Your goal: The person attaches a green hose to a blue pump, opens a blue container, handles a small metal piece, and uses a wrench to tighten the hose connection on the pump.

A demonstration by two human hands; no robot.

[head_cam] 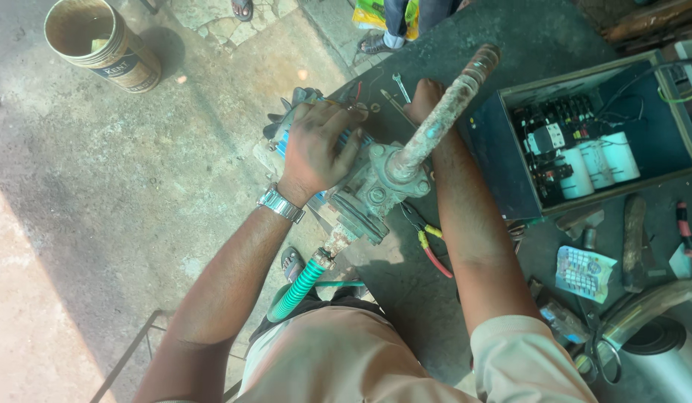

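The dark workbench [405,291] fills the right half of the view, and the water pump [364,183] sits at its left edge, near the frame's centre. The pump is grey cast metal, grimy, with a blue motor body under the hand and a bolted round flange facing 7 o'clock. Its long axis runs from 11 o'clock to 5 o'clock. A rusty, crusted pipe [446,108] rises from its top toward 1 o'clock. A green ribbed hose [301,287] leaves the lower port toward 7 o'clock. The left hand [316,149] lies palm down, fingers curled over the blue motor body. The right hand [424,97] reaches behind the pipe; its grip cannot be told.
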